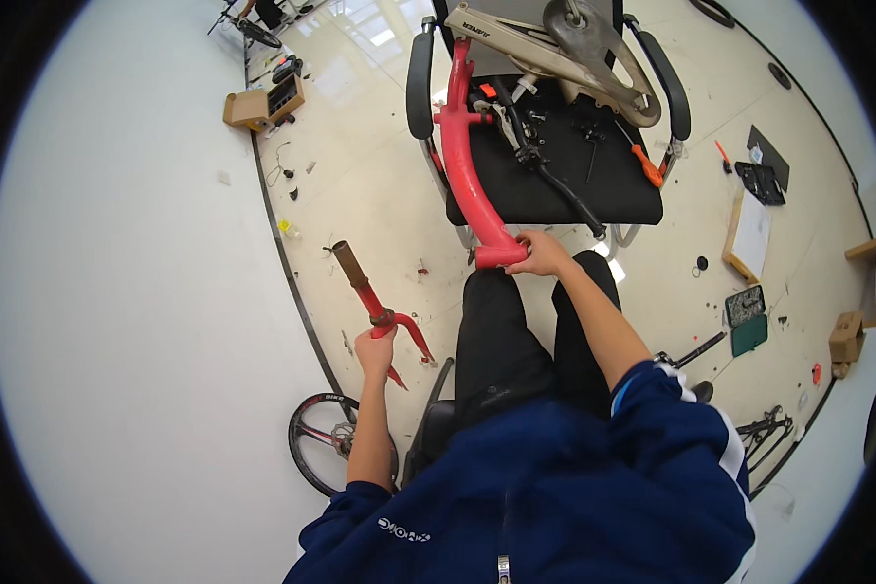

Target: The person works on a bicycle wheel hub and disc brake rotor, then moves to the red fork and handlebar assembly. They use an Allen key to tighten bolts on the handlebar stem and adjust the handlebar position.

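Observation:
My left hand (374, 350) is wrapped round a red bicycle fork (364, 290), just below its crown. The fork's brownish steerer tube points up and its legs point down, out over the floor on the left. My right hand (541, 255) grips the near end of a red bicycle frame (472, 190), at its short cross tube above my knees. The frame's curved main tube runs away along the left side of a black office chair (618, 200). A black handlebar (566, 190) lies on the seat beside it.
On the chair are also a beige frame part (511, 41) and an orange-handled screwdriver (644, 165). A spoked wheel (307, 443) stands by the left wall. An open cardboard box (248, 109) sits at the far left. A green case (749, 334) and a white panel (749, 234) lie to the right.

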### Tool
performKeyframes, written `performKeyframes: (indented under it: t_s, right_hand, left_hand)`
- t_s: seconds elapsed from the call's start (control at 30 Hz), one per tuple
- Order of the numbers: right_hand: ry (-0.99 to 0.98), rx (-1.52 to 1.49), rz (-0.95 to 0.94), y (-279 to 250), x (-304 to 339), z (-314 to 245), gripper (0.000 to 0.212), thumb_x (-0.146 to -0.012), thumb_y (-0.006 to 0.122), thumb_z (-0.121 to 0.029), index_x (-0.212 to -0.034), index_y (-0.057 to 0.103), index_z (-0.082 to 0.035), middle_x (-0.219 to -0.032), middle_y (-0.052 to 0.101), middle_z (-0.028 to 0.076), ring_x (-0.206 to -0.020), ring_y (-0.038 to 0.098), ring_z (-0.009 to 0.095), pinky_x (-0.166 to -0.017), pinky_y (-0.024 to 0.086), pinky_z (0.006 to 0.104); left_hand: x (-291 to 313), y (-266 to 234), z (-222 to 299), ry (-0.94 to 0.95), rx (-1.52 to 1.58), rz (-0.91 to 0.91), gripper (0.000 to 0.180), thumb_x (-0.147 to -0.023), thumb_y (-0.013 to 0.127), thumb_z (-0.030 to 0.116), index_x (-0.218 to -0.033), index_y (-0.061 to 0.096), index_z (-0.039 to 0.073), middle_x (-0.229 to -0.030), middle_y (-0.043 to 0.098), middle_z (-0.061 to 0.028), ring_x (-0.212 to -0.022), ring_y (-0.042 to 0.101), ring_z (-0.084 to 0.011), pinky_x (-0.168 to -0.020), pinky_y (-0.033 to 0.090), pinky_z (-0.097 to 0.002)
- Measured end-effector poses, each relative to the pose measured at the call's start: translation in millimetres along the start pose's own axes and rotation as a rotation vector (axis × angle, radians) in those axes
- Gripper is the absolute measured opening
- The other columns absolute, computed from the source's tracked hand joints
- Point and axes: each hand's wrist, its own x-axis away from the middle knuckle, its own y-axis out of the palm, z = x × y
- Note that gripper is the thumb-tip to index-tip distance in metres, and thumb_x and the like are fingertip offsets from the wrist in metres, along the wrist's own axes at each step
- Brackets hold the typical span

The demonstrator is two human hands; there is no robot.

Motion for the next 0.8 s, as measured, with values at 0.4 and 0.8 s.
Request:
performKeyframes:
  t_s: [0.4,0.8]
  right_hand:
    - [-0.283,-0.513,0.159,-62,92,-123,0.044,-0.082,0.073,-0.018,-0.120,0.058,-0.001,-0.115,0.063,0.010,-0.108,0.060,0.019,-0.092,0.049,0.0367]
    - [-0.168,-0.913,0.127,-83,102,-176,0.030,-0.075,0.083,-0.021,-0.086,0.065,0.001,-0.082,0.067,0.004,-0.076,0.062,0.010,-0.070,0.052,0.0266]
  left_hand:
    - [67,-48,203,0.313,0.108,-0.374,0.024,-0.077,0.072,0.019,-0.078,0.070,-0.005,-0.060,0.061,-0.0061,-0.056,0.052,-0.0105,-0.055,0.043,-0.0296]
    - [118,-2,261,0.698,-0.070,-0.470,0.020,-0.073,0.069,0.013,-0.086,0.071,-0.001,-0.068,0.067,-0.0140,-0.059,0.062,-0.0154,-0.059,0.049,-0.0301]
